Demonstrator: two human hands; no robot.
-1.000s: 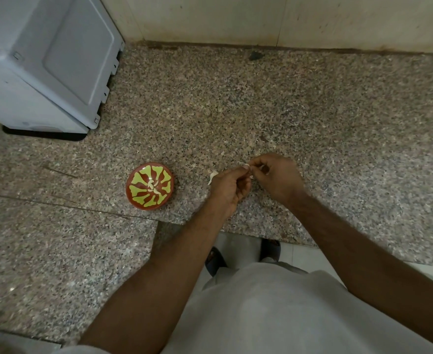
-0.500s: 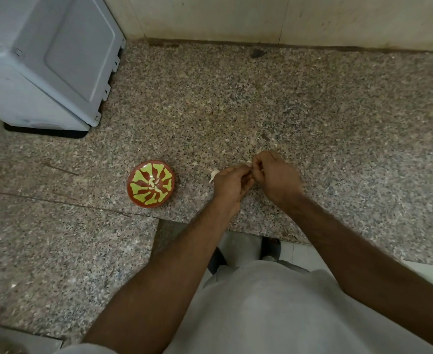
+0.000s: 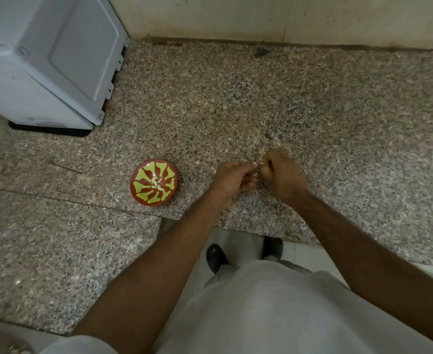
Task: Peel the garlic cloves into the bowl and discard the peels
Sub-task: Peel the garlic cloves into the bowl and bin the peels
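A small red bowl (image 3: 139,198) with a yellow pattern stands on the granite counter, left of my hands, with a few pale peeled cloves (image 3: 156,185) at its centre. My left hand (image 3: 232,178) and my right hand (image 3: 283,176) meet just above the counter, fingers curled, both pinching a small garlic clove (image 3: 256,171) that is almost wholly hidden between the fingertips. A pale peel (image 3: 215,172) lies on the counter beside my left hand, mostly covered by it.
A grey-white appliance (image 3: 47,62) stands at the back left on the granite counter (image 3: 261,103). A tiled wall (image 3: 287,19) closes the back. The counter's front edge steps around my body; my feet in dark sandals (image 3: 216,256) show on the floor below.
Both hands stay together on the clove with only small finger shifts. My left hand now covers more of the peel lying beside it.
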